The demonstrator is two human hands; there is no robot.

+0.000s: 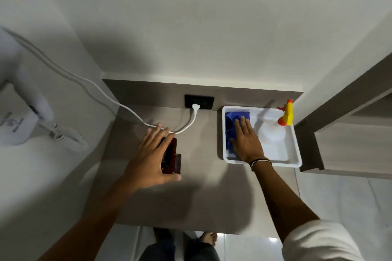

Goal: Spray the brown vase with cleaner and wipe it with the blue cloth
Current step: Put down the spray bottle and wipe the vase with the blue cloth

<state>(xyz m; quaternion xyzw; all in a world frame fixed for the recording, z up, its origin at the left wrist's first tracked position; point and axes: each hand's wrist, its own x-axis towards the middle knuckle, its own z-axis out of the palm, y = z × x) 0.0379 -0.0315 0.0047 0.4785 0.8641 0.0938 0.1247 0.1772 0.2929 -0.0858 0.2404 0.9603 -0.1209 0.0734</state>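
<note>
On counter, my left hand spread open over brown vase; right hand flat, open, on blue cloth inside white tray.

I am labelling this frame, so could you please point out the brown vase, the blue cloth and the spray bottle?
brown vase [172,152]: head view, on its glossy side beside the fingers.
blue cloth [231,121]: head view, on the folded upper part.
spray bottle [272,133]: head view, on its white body.

Dim, soft indoor light from above and behind the wearer. Broad blurred shadows of head and arms on wall and counter. Glare spot on floor tile. Wide-angle bending at edges. Left hand slightly motion-blurred; overall soft focus.
</note>
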